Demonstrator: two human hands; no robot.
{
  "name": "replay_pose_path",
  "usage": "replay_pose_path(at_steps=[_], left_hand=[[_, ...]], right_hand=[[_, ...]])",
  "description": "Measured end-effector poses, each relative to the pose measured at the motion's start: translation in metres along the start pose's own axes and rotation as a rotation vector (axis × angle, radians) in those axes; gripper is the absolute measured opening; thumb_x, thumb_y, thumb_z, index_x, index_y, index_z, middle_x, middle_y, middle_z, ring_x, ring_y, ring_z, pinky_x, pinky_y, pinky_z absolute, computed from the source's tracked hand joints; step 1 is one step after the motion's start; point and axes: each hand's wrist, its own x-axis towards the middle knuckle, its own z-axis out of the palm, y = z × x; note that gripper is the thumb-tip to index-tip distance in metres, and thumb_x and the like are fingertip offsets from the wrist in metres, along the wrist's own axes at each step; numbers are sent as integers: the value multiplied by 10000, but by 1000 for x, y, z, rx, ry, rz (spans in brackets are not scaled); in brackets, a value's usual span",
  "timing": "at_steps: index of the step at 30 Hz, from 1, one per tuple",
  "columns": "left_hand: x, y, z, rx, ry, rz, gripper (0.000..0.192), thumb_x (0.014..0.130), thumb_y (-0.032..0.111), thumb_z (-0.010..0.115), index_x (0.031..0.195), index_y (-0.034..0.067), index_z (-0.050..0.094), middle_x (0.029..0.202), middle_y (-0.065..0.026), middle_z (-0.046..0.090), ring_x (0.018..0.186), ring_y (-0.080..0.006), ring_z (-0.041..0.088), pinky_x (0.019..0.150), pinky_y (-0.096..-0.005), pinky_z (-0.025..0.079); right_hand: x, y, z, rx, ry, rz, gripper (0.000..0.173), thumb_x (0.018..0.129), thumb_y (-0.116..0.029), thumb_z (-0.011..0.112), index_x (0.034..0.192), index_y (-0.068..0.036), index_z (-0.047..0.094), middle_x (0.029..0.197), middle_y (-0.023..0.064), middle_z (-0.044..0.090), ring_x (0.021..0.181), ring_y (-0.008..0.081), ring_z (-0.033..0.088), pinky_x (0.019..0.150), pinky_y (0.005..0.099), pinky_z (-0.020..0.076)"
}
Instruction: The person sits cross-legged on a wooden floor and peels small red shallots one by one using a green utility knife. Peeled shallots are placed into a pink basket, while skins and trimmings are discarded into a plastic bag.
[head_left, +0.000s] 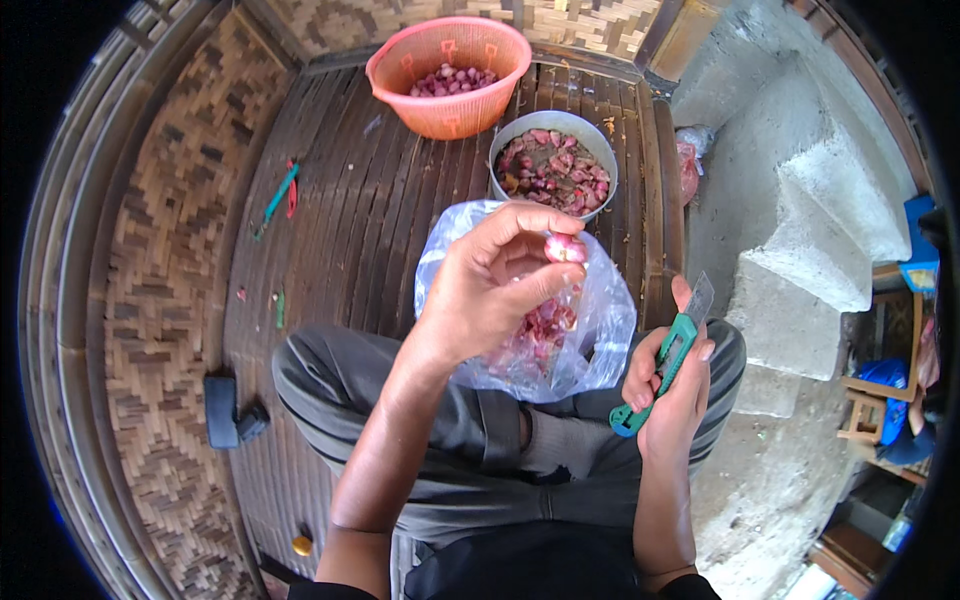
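Observation:
Between the thumb and fingertips of my left hand (487, 289) is a small pinkish-purple shallot (565, 248). My right hand (675, 382) grips a green utility knife (671, 352), its blade extended and pointing up, away from the shallot. Below my left hand, a clear plastic bag (607, 330) lies open in front of my crossed legs, with reddish shallot skins (551, 322) inside. Just beyond the bag stands a round metal pan (496, 176) holding shallots and loose skins. Farther back, a pink-orange plastic basket (450, 120) contains shallots that look peeled.
I sit on a bamboo-slat platform (322, 247) beside a woven bamboo wall (165, 300). To the left lie a teal strap-like item (279, 199), a black phone-like object (220, 412) and a small yellow object (302, 545). Concrete steps (787, 322) run along the right, past the platform's edge.

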Motion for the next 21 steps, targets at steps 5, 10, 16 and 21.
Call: replay_pose_path(at_steps=[5, 10, 16, 21], left_hand=[[-41, -17, 1, -182, 28, 171, 329, 829, -87, 646, 1141, -9, 576, 1166, -61, 515, 1044, -136, 578, 917, -281, 486], [-61, -26, -1, -358, 71, 206, 308, 850, -91, 616, 1151, -37, 584, 1203, -89, 528, 1038, -157, 596, 929, -303, 496], [-68, -31, -5, -400, 112, 184, 251, 840, -40, 658, 1085, -22, 606, 1168, -96, 569, 1018, -143, 603, 868, -271, 495], [-66, -34, -10, -78, 51, 389, 306, 810, -18, 688, 1106, 36, 630, 1159, -104, 580, 1051, -163, 581, 885, -287, 484]], right_hand=[[-23, -5, 23, -233, -250, -82, 798, 949, -619, 310, 1421, 24, 301, 577, -29, 412, 462, 22, 340, 444, 167, 262], [-32, 0, 37, -300, -323, -102, 722, 952, -510, 473, 1414, 23, 322, 648, -31, 449, 541, 19, 377, 491, 160, 288], [-27, -1, 49, -464, -216, -91, 398, 895, -143, 649, 1232, 27, 523, 782, -32, 524, 692, 24, 452, 630, 173, 381], [-18, -8, 59, -516, -140, -118, 291, 880, -102, 667, 1125, 31, 583, 893, 22, 612, 760, 45, 540, 680, 188, 437]])
